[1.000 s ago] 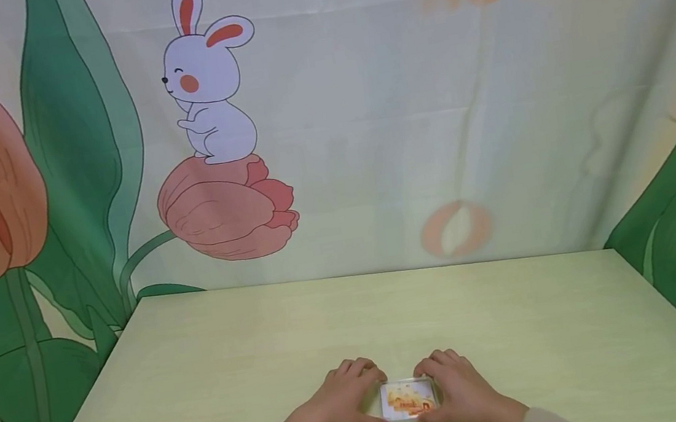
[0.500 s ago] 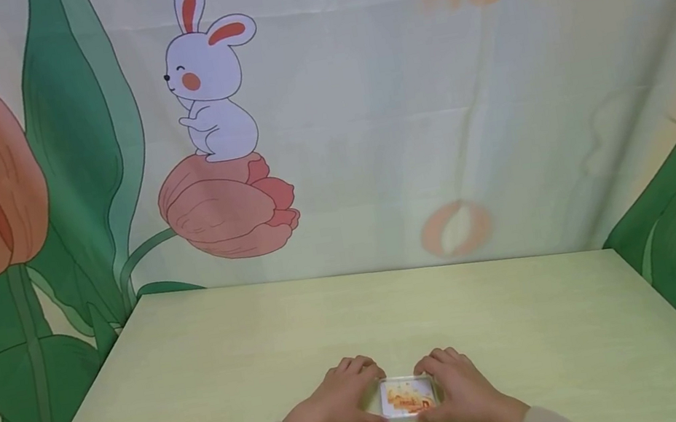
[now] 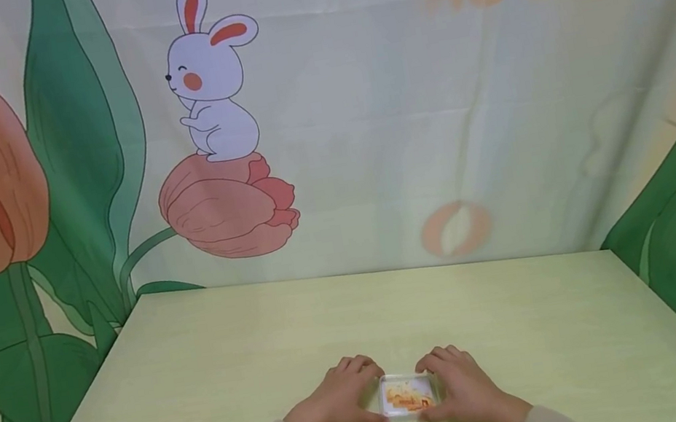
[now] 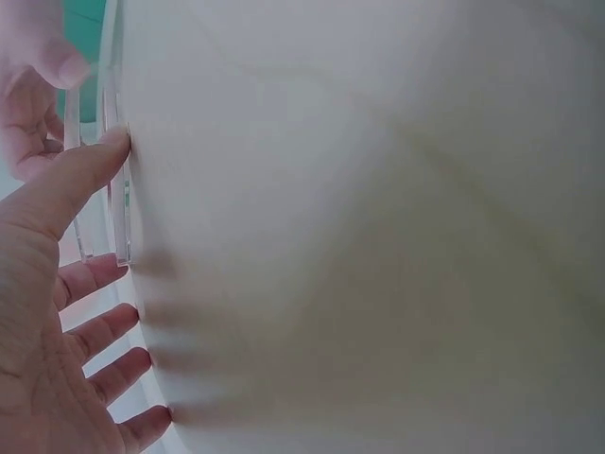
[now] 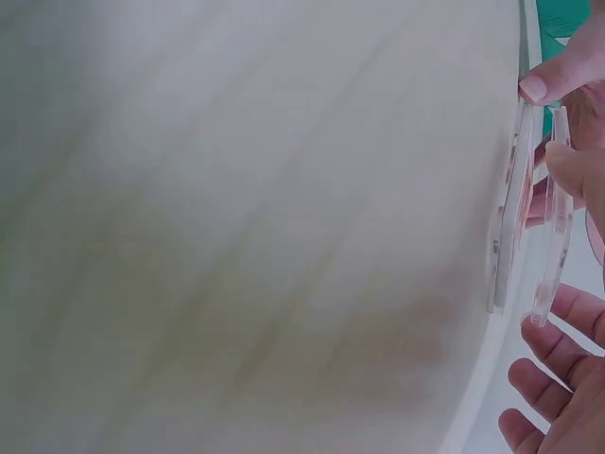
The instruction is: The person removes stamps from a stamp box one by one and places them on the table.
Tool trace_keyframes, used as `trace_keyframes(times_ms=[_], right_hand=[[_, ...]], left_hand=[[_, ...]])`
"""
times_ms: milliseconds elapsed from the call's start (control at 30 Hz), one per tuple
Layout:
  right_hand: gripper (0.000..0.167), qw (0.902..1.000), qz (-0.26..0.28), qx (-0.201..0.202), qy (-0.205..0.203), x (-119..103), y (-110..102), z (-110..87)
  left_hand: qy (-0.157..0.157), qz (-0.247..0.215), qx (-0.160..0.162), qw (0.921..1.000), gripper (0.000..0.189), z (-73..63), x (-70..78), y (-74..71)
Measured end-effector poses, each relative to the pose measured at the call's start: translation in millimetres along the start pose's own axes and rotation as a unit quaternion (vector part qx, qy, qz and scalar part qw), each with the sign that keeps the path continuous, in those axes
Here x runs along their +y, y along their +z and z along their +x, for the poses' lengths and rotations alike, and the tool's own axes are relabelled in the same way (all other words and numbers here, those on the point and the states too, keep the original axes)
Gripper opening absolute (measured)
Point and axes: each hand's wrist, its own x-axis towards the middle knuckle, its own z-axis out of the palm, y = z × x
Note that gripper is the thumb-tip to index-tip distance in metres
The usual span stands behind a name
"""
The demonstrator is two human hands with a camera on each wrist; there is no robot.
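Observation:
A small clear plastic photo frame [image 3: 408, 395] with an orange-and-white picture lies near the table's front middle, between both hands. In the right wrist view it is in two layers: a base [image 5: 510, 227] low on the table and a clear cover [image 5: 558, 227] raised apart from it. My left hand [image 3: 344, 396] holds the base at its left side, thumb on the near edge and a fingertip at the far edge. My right hand [image 3: 461, 383] pinches the cover between thumb and fingertip at its right side. Part of the frame's right edge is hidden by that hand.
The pale yellow-green table [image 3: 329, 323] stretches out beyond the hands. Behind it hangs a cloth backdrop [image 3: 355, 112] printed with a rabbit, tulips and large leaves.
The clear cover has risen slightly off the base in my right hand, which has shifted a little up and right. My left hand has stayed almost still.

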Motion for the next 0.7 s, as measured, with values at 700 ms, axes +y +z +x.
trace_keyframes(times_ms=[700], right_hand=[[0.058, 0.9995, -0.011, 0.030, -0.002, 1.0, -9.5, -3.3]], left_hand=[[0.005, 0.002, 0.005, 1.0000, 0.060, 0.1, -2.0, 2.5]])
